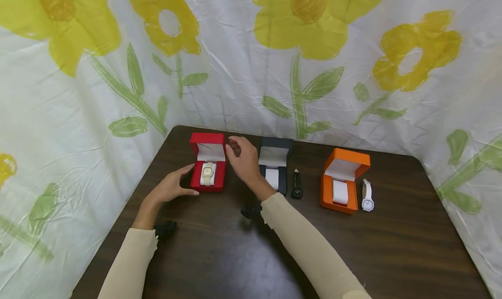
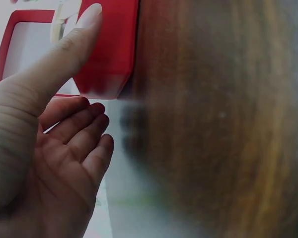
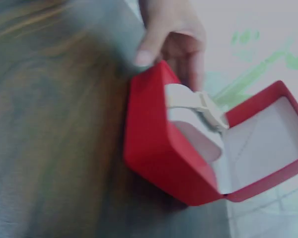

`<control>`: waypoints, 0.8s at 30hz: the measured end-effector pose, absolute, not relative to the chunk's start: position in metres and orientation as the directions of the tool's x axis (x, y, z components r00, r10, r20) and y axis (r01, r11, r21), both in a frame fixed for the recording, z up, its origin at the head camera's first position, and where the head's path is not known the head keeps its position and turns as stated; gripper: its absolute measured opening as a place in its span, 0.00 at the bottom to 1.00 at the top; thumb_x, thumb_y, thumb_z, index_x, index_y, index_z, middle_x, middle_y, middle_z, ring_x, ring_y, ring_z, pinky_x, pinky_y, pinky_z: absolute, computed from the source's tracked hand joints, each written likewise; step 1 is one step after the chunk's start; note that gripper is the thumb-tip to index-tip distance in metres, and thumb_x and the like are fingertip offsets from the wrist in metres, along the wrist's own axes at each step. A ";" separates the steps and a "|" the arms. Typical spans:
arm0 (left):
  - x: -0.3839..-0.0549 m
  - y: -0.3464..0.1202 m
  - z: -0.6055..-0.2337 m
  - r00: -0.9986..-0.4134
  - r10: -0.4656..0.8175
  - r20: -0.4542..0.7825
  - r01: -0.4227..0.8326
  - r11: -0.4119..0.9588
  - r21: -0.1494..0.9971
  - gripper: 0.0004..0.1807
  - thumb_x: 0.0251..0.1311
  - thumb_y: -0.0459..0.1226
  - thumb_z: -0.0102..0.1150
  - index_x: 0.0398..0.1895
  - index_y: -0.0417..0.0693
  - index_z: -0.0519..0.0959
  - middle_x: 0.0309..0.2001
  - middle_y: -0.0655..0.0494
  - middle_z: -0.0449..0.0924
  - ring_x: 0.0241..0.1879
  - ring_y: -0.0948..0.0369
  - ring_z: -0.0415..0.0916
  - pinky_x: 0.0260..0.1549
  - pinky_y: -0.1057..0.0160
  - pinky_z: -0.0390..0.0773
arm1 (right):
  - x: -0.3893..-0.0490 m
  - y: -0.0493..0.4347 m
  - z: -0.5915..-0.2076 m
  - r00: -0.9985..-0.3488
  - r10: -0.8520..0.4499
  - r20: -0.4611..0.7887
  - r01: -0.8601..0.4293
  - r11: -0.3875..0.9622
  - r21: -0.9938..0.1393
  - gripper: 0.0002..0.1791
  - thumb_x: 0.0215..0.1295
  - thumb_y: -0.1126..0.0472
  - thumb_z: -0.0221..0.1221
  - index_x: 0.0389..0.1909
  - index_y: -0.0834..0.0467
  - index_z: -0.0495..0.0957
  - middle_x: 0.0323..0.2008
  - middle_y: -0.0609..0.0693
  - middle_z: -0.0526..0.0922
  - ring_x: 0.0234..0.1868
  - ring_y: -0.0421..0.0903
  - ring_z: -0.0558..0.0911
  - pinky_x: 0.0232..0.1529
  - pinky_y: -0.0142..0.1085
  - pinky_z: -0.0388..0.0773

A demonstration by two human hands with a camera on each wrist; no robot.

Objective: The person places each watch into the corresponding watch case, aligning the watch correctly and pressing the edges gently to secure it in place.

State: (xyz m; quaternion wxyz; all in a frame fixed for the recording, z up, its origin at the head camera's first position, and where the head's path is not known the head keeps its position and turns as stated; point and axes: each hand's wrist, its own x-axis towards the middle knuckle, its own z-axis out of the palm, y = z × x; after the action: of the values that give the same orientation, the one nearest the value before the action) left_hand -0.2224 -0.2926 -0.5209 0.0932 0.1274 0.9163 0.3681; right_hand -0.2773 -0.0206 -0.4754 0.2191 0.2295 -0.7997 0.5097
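A red watch box (image 1: 219,182) stands with its lid up at the left of the table. On its white cushion sits a watch (image 1: 208,170) with a cream strap and a gold-toned face. My left hand (image 1: 171,186) spans the box's left side, thumb at the front corner and fingers by the side wall. In the left wrist view the left thumb (image 2: 64,62) overlaps the box and the relaxed fingers lie beside it. My right hand (image 1: 244,158) hovers right of the red lid, fingers loosely bent with nothing in them, partly hiding the dark box behind it.
A dark blue box (image 1: 283,177) with a white cushion stands open in the middle, a black watch (image 1: 297,185) beside it. Further right are an open orange box (image 1: 327,192) and a white watch (image 1: 367,196). A flowered curtain (image 1: 235,72) hangs behind the table (image 1: 219,255).
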 end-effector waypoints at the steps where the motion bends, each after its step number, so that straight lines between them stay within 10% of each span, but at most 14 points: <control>1: -0.223 -0.293 -0.522 -0.950 0.302 -0.080 0.162 0.695 0.700 0.59 0.51 0.49 0.79 0.79 0.39 0.54 0.75 0.35 0.58 0.73 0.37 0.58 0.67 0.36 0.63 | -0.280 -0.022 -0.473 -0.816 -0.171 0.552 -0.572 0.370 -0.732 0.18 0.73 0.59 0.61 0.59 0.62 0.80 0.51 0.55 0.84 0.47 0.48 0.83 0.49 0.38 0.84; 8: -0.219 -0.295 -0.531 -0.952 0.296 -0.080 0.151 0.679 0.719 0.56 0.53 0.49 0.77 0.79 0.40 0.56 0.74 0.35 0.61 0.72 0.36 0.59 0.66 0.36 0.65 | -0.293 -0.028 -0.466 -0.904 -0.311 0.295 -0.401 0.372 -0.837 0.30 0.77 0.47 0.55 0.74 0.55 0.68 0.68 0.51 0.74 0.64 0.47 0.76 0.62 0.40 0.77; 24: -0.225 -0.286 -0.524 -0.955 0.290 -0.067 0.148 0.658 0.738 0.59 0.53 0.50 0.77 0.81 0.44 0.50 0.77 0.37 0.55 0.73 0.39 0.60 0.67 0.41 0.66 | -0.311 -0.029 -0.460 -0.955 -0.277 0.111 -0.217 0.390 -0.895 0.28 0.71 0.45 0.61 0.66 0.55 0.77 0.60 0.51 0.82 0.59 0.48 0.80 0.56 0.39 0.81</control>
State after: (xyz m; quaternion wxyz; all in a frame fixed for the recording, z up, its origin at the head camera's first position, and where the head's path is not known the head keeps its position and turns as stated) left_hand -0.2250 -0.2858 -0.5236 0.0898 0.1209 0.9061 0.3952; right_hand -0.3114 -0.0291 -0.4604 -0.0280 0.1482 -0.8332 0.5320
